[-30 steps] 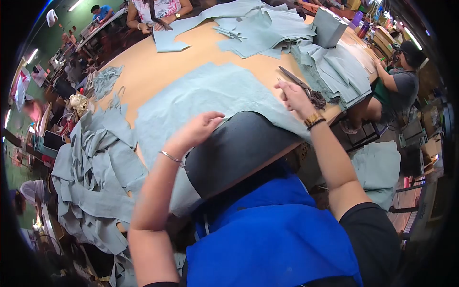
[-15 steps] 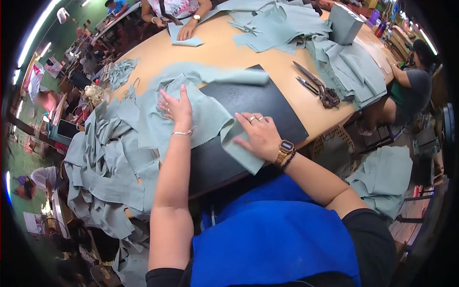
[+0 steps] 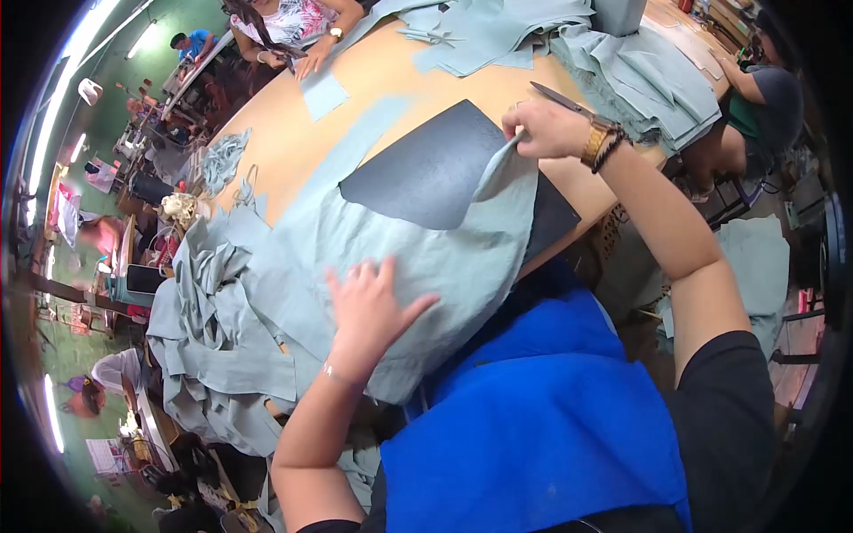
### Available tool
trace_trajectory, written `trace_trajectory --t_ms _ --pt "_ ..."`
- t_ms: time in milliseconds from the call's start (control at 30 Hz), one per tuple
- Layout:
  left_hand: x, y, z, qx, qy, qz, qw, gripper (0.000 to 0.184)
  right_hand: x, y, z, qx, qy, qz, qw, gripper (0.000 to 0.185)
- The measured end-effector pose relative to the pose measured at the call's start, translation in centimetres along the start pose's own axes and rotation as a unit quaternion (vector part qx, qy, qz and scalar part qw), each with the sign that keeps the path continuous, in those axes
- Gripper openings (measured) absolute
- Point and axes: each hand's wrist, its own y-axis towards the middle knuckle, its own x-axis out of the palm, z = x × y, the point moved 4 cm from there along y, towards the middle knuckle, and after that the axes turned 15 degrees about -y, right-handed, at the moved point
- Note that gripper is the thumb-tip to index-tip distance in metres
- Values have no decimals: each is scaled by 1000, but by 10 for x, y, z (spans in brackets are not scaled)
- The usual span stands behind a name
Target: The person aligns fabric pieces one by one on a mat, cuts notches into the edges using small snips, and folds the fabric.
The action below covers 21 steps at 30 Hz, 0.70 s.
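Observation:
A grey-green fabric piece [image 3: 426,258] spreads over the near side of a dark flat board [image 3: 426,164] and hangs past the table's front edge. Pinched in my right hand [image 3: 555,131] is its far right edge, raised above the board. My left hand [image 3: 369,306] lies over the near part of the fabric, palm down, fingers spread. Scissors [image 3: 562,98] lie just beyond my right hand, partly hidden by it.
Crumpled fabric [image 3: 218,329] is heaped at the left. More fabric stacks [image 3: 635,80] sit at the far right of the wooden table [image 3: 267,111]. Across it, a person's hand [image 3: 313,60] rests by a fabric piece [image 3: 324,93]. Another person [image 3: 764,98] sits at the right.
My right hand has moved up and away, drawing the fabric's edge with it. The fabric has opened out towards me. My left hand has come nearer and lies flatter.

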Motion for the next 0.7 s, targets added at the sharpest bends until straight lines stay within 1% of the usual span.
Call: trace_trajectory --t_ms 33,67,100,167,200,267,300,367,400,467,567,667,700 --pt "12 17 -1 94 -47 95 990 74 -16 5 -10 23 -3 -42 999 18" --pt "20 31 -1 189 -92 188 959 68 -24 8 -15 47 -6 -81 996 16" --pt "29 47 2 218 -128 189 949 64 -25 10 -14 28 -7 -82 996 18" --pt "40 78 14 282 -200 186 920 54 -30 15 -5 42 -155 45 986 21" --pt "45 88 18 286 -207 184 917 51 -38 13 -7 34 -204 119 971 22" --pt "49 104 25 293 -221 182 912 45 -62 8 -20 18 -274 280 920 25" --pt "48 107 29 278 -212 167 922 44 -71 4 -31 -2 -294 362 884 26" --pt "45 105 35 239 -194 137 941 41 -48 7 -44 -34 -138 231 963 27" --pt "44 105 35 238 -203 132 941 40 -30 5 -53 -50 -54 159 984 27" --pt "43 108 33 233 -219 123 939 38 3 -9 -74 -120 80 37 989 25" --pt "42 109 30 253 -246 124 927 34 44 -11 -82 -151 73 -6 986 21" --pt "46 110 23 245 -229 113 935 25 52 -4 -76 -125 94 -48 987 17" --pt "45 110 20 240 -226 107 938 21 52 -5 -76 -122 95 -43 987 16"
